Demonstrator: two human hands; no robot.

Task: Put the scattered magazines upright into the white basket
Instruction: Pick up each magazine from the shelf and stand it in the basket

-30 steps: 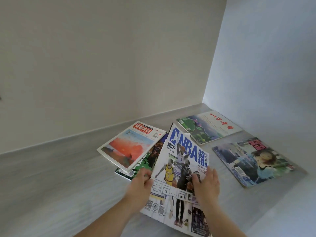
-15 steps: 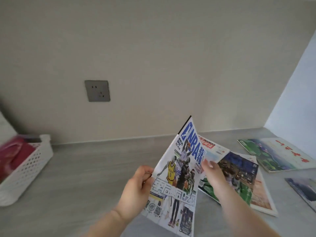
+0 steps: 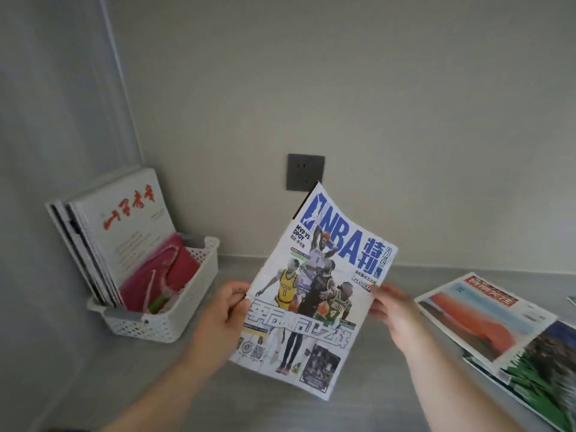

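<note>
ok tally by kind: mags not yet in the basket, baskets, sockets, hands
magazines out of the basket: 3 (NBA magazine held, orange magazine, green magazine)
basket: 1
socket: 1
hands: 2 (left hand, right hand)
total: 7
sliver at the right edge: too cut off to count

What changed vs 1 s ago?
The NBA magazine, lifted off the pile, has been carried left toward the white basket. The left hand and right hand still grip its side edges. The sunset-cover magazine stays flat on the counter.
</note>
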